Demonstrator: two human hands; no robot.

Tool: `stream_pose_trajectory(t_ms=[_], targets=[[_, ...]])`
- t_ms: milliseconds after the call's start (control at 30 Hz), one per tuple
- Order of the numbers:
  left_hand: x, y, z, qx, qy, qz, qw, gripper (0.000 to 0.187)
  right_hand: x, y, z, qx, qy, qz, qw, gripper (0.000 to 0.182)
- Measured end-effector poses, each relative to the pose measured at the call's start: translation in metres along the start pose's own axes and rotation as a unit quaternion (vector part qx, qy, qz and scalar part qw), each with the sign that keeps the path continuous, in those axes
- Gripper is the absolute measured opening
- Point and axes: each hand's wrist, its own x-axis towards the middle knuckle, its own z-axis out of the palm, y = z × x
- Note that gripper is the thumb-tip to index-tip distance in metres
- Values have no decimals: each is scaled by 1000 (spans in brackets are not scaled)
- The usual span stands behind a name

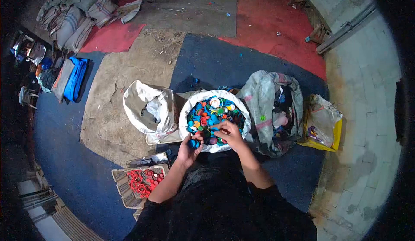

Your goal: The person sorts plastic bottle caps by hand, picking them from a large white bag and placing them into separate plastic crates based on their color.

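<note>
A white sack [186, 107] with a rolled-down rim stands before me, full of loose plastic bottle caps [212, 113] in blue, red, green, orange and white. At its near left rim, my left hand [188, 152] is curled around several blue bottle caps [194, 143], with something reddish by its fingertips. My right hand [231, 137] is over the near part of the caps, its fingers bent together at a blue cap [214, 131]. Part of that cap is hidden by the fingers.
Left stands an open white sack [131, 109] with pale plastic inside; right, a grey woven sack [258, 128] with mixed items. Farther right is a yellow-edged bag [336, 135]. A crate [122, 189] with red caps and rings sits lower left. A wall [361, 111] borders the right.
</note>
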Motion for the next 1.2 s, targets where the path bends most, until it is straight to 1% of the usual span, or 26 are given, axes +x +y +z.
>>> stream_pose_trajectory(t_ms=[67,100,133,167,200,267,300,333,367,400,433,467,533,567,600,667,733,800,833,867,933,967,1067,1100,1133,1200], targets=[[8,-4,2,-39,-27,-9,999,45,-10,-7,3,28,10,12,999,14],[10,-7,9,-52,-28,-12,998,46,-13,-7,3,-46,31,39,998,12],[11,-9,13,-65,-28,-14,997,47,-16,-7,5,-75,32,11,997,13],[14,-11,13,-58,-54,-13,997,48,-19,-6,8,-103,33,-16,994,13],[13,-12,17,-59,-47,-21,997,48,-22,-10,17,-131,34,-44,990,14],[8,-11,30,-59,-33,-39,997,48,-25,-11,35,-204,45,-157,965,10],[10,-12,32,-71,-28,-54,996,47,-28,-27,42,-300,16,-212,930,9],[11,-14,29,-83,-58,-59,993,47,-31,-41,48,-392,-13,-264,881,9],[15,-15,22,-94,-89,-65,989,46,-36,-31,49,-471,-26,-254,844,11],[15,-15,21,-106,-119,-70,985,45,-38,-31,54,-503,-38,-285,815,13],[15,-19,28,-78,-38,-45,995,41,-41,-31,56,-506,-46,-277,815,12],[19,-19,21,-71,-43,-54,995,38,-43,-29,58,-510,-54,-269,815,11],[27,-17,-1,-58,-52,-72,994,34,-41,-19,55,-394,-52,-239,886,9],[25,-15,-7,-24,-33,-41,998,30,-41,-14,53,-333,-50,-222,915,8],[15,-9,0,-30,7,-32,999,32,-37,-16,43,-298,-43,-179,937,11],[10,-1,-11,-82,-24,-36,996,34,-22,13,11,-319,74,-208,922,25],[2,4,-12,-88,12,-6,996,33,-8,43,-22,-313,233,-120,913,42],[-3,6,-13,-93,25,17,995,34,7,95,-59,-404,319,-49,856,51],[-4,7,-16,-96,20,24,995,36,10,97,-59,-387,263,-69,881,65],[-6,8,-18,-97,16,31,995,37,8,103,-53,-417,223,-26,881,69],[-6,5,-23,-117,11,31,993,36,5,102,-29,-403,190,-36,894,60],[-6,4,-25,-117,13,32,992,36,9,109,-22,-381,184,-80,902,53],[-9,3,-29,-120,33,37,992,35,15,98,-11,-331,143,-65,931,47],[-10,2,-31,-122,42,40,991,35,13,90,-9,-372,153,-31,915,38],[-11,2,-34,-123,41,40,991,35,16,88,-9,-453,198,-116,862,31],[-10,2,-43,-125,37,37,991,35,30,71,-10,-458,214,-141,851,26]])
